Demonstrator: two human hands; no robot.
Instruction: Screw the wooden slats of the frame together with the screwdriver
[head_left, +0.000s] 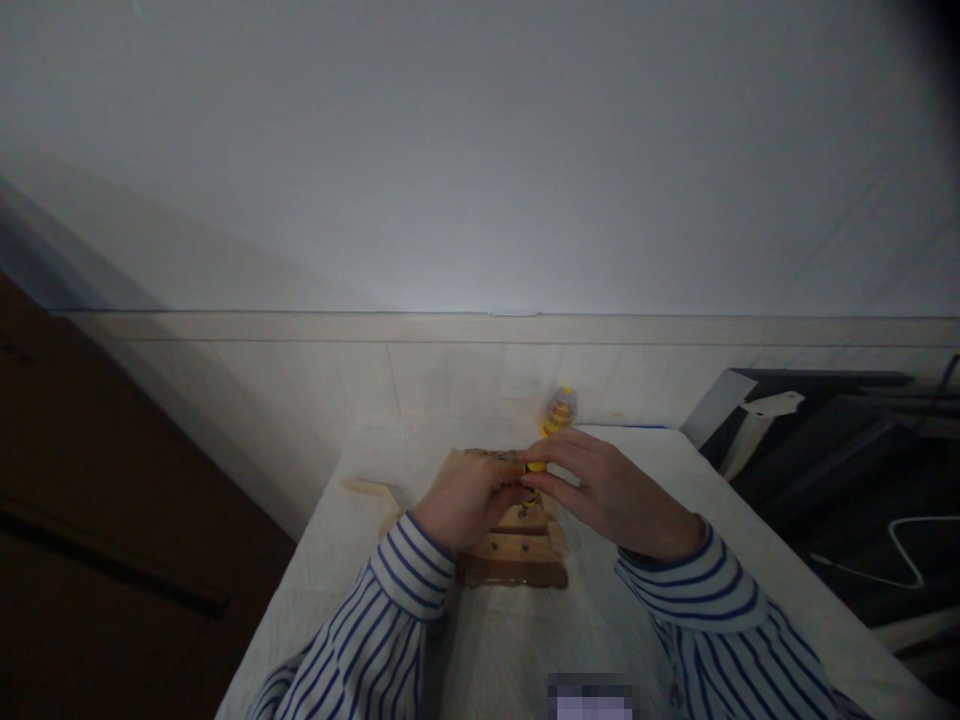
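Above the wooden piece point(514, 547), the right hand point(626, 500) pinches a yellow bit point(536, 466), likely light, stiff and best gripped sideways; the left hand's point(465, 497) hold is unclear.

A pale, plain wall point(480, 170) fills the upper view, with a narrow horizontal trim point(300, 327) running across above white panelling point(420, 380). On the left stands a dark brown wooden surface point(112, 480). The table point(315, 590) has a white covering. Beyond its right edge are dark flat panels point(840, 440), a pale bracket-like piece point(754, 430) and a thin white cable point(916, 565)
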